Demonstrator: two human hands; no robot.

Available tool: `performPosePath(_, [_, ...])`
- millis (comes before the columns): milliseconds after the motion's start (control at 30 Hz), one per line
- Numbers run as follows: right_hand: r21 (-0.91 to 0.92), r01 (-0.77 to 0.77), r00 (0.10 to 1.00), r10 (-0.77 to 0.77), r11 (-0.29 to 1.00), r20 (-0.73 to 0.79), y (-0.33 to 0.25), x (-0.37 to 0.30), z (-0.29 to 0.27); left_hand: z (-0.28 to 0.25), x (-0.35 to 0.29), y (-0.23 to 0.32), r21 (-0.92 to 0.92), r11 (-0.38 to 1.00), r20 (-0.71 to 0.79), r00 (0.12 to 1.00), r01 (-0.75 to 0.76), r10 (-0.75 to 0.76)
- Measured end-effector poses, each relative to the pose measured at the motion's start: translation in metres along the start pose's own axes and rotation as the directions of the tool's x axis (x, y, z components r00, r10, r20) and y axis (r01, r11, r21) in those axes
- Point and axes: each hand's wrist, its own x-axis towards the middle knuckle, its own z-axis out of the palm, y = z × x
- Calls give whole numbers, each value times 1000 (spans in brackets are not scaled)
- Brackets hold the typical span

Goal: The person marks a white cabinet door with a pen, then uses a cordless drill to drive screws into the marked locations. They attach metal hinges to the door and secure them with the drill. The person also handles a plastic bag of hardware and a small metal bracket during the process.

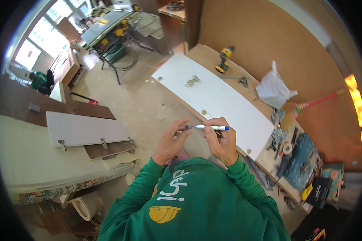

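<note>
My right hand (pixel 222 141) grips a white marker (pixel 211 127) with a blue end, its tip turned left. Facing that tip, my left hand (pixel 171 142) pinches a small dark bluish piece (pixel 186 127); it may be the marker's cap, but I cannot tell. Just beyond my hands lies a long white panel (pixel 225 102) with several round holes near its front edge. A small cluster of metal hinges (pixel 193 81) rests on it.
On the bench behind the panel are a yellow-black drill (pixel 224 59) and a white plastic bag (pixel 274 86). A blue tool case (pixel 303 162) and loose tools crowd the right. Hinged panels (pixel 82 129) lie left. A table saw (pixel 112 26) and a seated person (pixel 42 81) are farther off.
</note>
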Motion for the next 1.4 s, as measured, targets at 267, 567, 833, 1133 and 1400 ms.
performPosePath(267, [-150, -24, 997, 13, 988, -74, 0, -76, -105, 102, -26, 29, 157, 984, 250, 967, -88, 47])
performPosePath(567, [292, -368, 920, 392, 883, -27, 5, -121, -150, 128, -55, 51, 252, 935, 415, 901, -248, 127])
performPosePath(833, [-113, -425, 860, 440, 898, 260, -10, -124, -168, 122, -71, 52, 39, 998, 418, 906, 55, -66])
performPosePath(1133, [317, -824, 563, 620, 470, 546, 33, -92, -132, 92, -28, 45, 45, 986, 576, 802, 159, -155])
performPosePath(1400, [229, -813, 580, 714, 534, 392, 104, -43, -125, 71, 82, -14, 296, 950, 762, 624, -96, -174])
